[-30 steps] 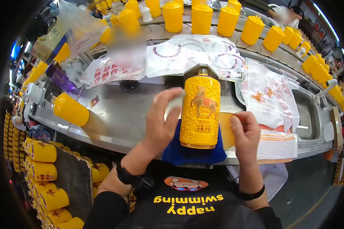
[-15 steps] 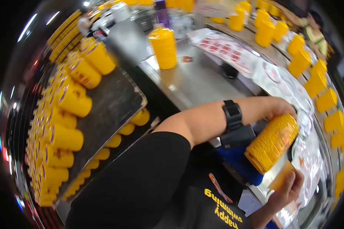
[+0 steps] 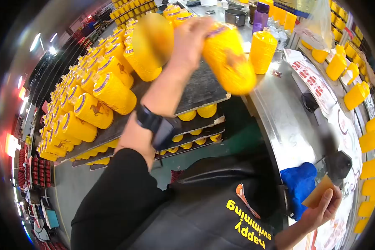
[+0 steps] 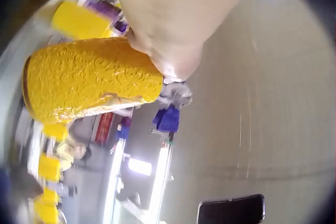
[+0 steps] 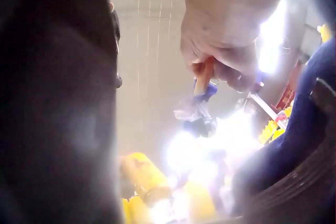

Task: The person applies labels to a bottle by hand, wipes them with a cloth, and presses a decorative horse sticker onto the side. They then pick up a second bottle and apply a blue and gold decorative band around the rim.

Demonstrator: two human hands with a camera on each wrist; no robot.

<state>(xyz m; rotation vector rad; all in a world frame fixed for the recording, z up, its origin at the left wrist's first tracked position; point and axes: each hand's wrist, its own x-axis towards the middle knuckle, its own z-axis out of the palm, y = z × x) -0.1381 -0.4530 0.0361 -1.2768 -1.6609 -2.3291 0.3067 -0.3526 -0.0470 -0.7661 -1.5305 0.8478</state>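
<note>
Left hand (image 3: 190, 42) grips yellow bottle (image 3: 230, 62) at neck end, fingers curled round top, blurred. Bottle in air by corner of dark board (image 3: 200, 93); long axis slanted, neck toward upper left, base toward lower right in head view, brown picture facing camera. Right hand (image 3: 327, 206) pinches tan sheet (image 3: 317, 193), thumb against bent fingers, near blue cloth (image 3: 299, 183). Rows of bottles (image 3: 114, 93) on board; second bottle (image 3: 262, 54) upright on metal table (image 3: 276, 108); contents hidden.

Yel. embossed btl. (image 3: 230, 60), tilted, L hand (image 3: 193, 45); tan sheet (image 3: 318, 193), R hand (image 3: 328, 207)
</note>
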